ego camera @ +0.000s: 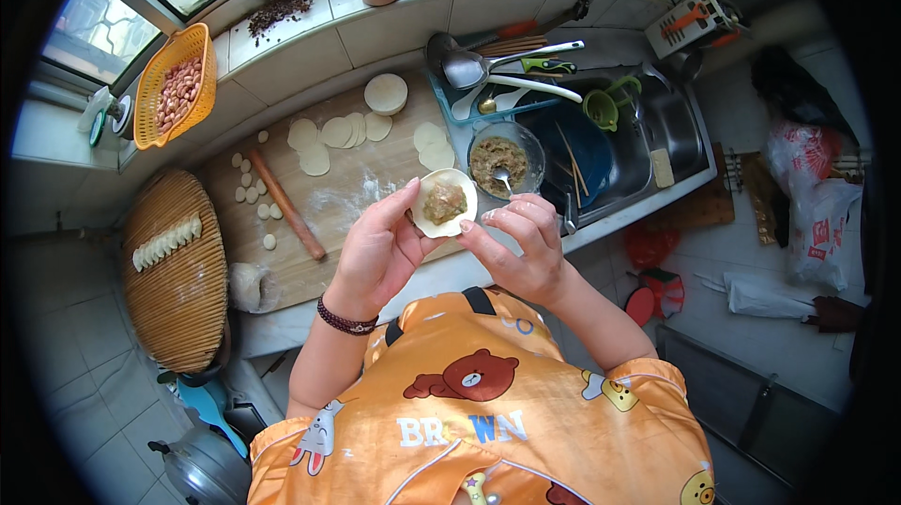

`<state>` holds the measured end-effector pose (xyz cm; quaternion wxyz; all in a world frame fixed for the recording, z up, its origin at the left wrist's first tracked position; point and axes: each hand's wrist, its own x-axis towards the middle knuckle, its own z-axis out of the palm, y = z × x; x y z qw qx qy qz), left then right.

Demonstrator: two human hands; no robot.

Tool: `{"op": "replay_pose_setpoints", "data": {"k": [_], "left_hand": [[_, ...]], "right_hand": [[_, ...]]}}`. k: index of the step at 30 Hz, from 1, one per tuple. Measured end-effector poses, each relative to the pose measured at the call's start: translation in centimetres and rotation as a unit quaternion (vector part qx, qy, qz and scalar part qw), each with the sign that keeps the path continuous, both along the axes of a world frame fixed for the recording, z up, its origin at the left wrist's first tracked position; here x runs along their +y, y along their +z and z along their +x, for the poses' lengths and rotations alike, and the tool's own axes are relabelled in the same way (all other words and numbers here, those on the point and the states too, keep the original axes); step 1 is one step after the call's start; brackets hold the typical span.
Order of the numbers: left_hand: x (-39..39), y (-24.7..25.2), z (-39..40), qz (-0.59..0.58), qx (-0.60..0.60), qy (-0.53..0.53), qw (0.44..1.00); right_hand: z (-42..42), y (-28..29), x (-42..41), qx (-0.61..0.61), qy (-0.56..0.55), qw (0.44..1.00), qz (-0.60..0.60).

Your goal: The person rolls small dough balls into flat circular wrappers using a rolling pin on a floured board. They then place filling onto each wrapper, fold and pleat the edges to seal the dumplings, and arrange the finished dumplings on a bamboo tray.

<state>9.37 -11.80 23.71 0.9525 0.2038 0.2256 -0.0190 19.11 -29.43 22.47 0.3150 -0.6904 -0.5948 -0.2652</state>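
My left hand [380, 241] holds a round dough wrapper [421, 213] with a mound of minced filling [445, 202] in its middle. The wrapper lies open, its rim unfolded. At its lower right edge, the thumb of my right hand [528, 241] presses on the rim, with the other fingers curled and floury. Just beyond those fingers stands a glass bowl [538, 153] of the same filling [496, 156], a metal spoon [501, 174] resting in it. Flat wrappers [336, 132] lie in groups on the floured wooden board [338, 213] beyond my left hand.
A rolling pin [285, 206] and small dough pieces [251, 194] lie on the board's left. Shaped dumplings [167, 243] line a round slatted tray [179, 308]. Utensils, including a ladle [464, 70], sit by the sink [679, 128]. Peanuts fill a yellow basket [144, 93].
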Motion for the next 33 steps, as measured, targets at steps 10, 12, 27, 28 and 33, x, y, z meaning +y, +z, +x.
{"op": "replay_pose_setpoints", "data": {"k": [10, 12, 27, 28, 33], "left_hand": [[1.7, 1.9, -5.2, -0.063, -0.047, -0.007, 0.997], [2.2, 1.4, -5.8, -0.068, -0.056, -0.007, 0.996], [4.5, 3.3, -8.7, 0.06, -0.115, -0.027, 0.991], [4.4, 3.6, -8.7, 0.071, -0.12, -0.027, 0.99], [4.7, 4.1, -9.2, 0.261, -0.144, -0.047, 0.953]], "right_hand": [[-2.6, 2.1, 1.9, 0.024, 0.044, 0.999, 0.021], [-3.1, 2.1, 2.5, 0.044, 0.06, 0.997, 0.018], [-6.8, 3.4, 6.3, 0.143, 0.063, 0.986, 0.059], [-7.1, 3.8, 6.4, 0.157, 0.052, 0.984, 0.062], [-7.8, 4.5, 7.1, 0.2, 0.049, 0.975, 0.078]]}}
